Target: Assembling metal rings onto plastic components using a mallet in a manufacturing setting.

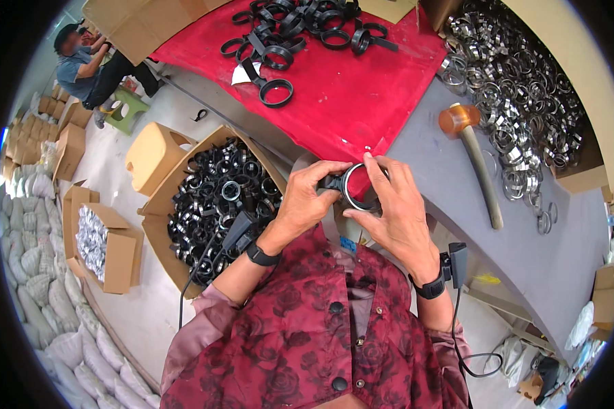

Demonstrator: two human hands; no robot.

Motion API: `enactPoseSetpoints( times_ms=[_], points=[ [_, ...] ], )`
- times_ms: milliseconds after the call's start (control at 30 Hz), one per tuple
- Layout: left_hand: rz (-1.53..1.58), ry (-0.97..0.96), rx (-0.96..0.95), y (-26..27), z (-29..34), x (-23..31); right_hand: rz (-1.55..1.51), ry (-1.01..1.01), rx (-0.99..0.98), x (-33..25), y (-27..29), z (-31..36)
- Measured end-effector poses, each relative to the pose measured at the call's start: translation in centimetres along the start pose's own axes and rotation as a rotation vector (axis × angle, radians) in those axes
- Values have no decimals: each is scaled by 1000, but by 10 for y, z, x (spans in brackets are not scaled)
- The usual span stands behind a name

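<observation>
Both my hands hold one black ring with a short side tab [346, 193] in front of my chest, near the corner of the red cloth; a shiny silver edge shows round its opening. My left hand [304, 199] pinches the tab side between thumb and fingers. The fingers of my right hand [397, 210] press on the ring's right edge, with the thumb below. Farther off on the red cloth [334, 95] lies a similar black ring [275, 105], and behind it a heap of black rings [293, 26].
A mallet with an amber head [459, 120] lies on the grey tabletop [430, 163], beside piled silver metal rings [525, 112]. At lower left stands a cardboard box [158, 251] of black rings, near a yellow stool [150, 153]. Another person [82, 75] is at far left.
</observation>
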State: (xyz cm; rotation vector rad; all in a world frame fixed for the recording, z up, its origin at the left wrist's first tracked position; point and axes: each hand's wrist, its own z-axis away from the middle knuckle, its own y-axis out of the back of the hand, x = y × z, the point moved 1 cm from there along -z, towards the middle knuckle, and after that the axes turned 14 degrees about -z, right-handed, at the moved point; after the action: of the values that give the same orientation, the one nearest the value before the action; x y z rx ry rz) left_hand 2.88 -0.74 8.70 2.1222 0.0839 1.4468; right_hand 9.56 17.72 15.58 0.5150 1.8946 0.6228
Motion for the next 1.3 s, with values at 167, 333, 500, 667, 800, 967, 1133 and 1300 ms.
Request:
enactPoseSetpoints(
  times_ms=[167,333,500,667,800,967,1133,1300],
  points=[
    [61,35,-43,-2,1,-7,28,-10,-18,0,-3,0],
    [121,63,-52,-3,1,-7,42,-10,-13,2,-7,0],
    [185,43,-42,-7,3,-11,113,-7,-4,-4,-11,1],
    [608,103,-23,-10,7,-25,14,41,45,-13,-12,-2],
    [640,104,-28,-10,5,-24,-39,101,137,-10,-18,0],
    [711,194,-115,-9,3,-26,-61,114,163,-9,-21,-1],
    [704,232,-174,-5,4,-29,-78,110,154,-11,-22,-1],
    [722,274,-251,-2,4,-24,-239,108,151,-6,-23,2]
  ],
)
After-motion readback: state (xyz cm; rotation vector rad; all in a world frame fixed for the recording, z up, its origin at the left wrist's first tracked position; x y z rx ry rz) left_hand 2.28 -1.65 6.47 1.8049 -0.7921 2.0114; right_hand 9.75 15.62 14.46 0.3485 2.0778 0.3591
